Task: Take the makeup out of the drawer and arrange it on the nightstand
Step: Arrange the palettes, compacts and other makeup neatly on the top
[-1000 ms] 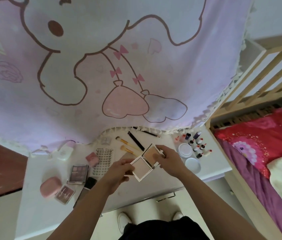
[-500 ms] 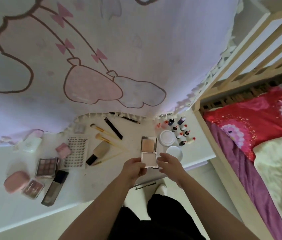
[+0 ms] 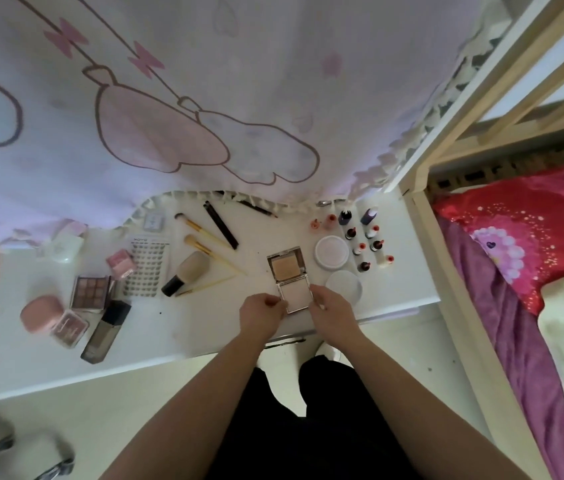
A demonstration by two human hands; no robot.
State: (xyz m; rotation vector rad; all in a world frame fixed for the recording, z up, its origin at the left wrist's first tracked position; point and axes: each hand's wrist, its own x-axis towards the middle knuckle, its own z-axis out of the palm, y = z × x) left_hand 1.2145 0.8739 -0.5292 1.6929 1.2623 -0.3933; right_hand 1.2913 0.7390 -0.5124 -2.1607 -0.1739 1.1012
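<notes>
The left hand (image 3: 262,311) and right hand (image 3: 330,308) pinch the open compact (image 3: 287,269) between them by its side edges; it looks light, rigid and hinged, its powder likely crumbly.

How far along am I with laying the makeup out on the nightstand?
Done: brushes, eyeshadow palette, foundation bottle and small bottles lie on the nightstand. In hand: left hand and right hand hold the open powder compact near the front edge. Left: letting go; the drawer's contents are not visible.
</notes>
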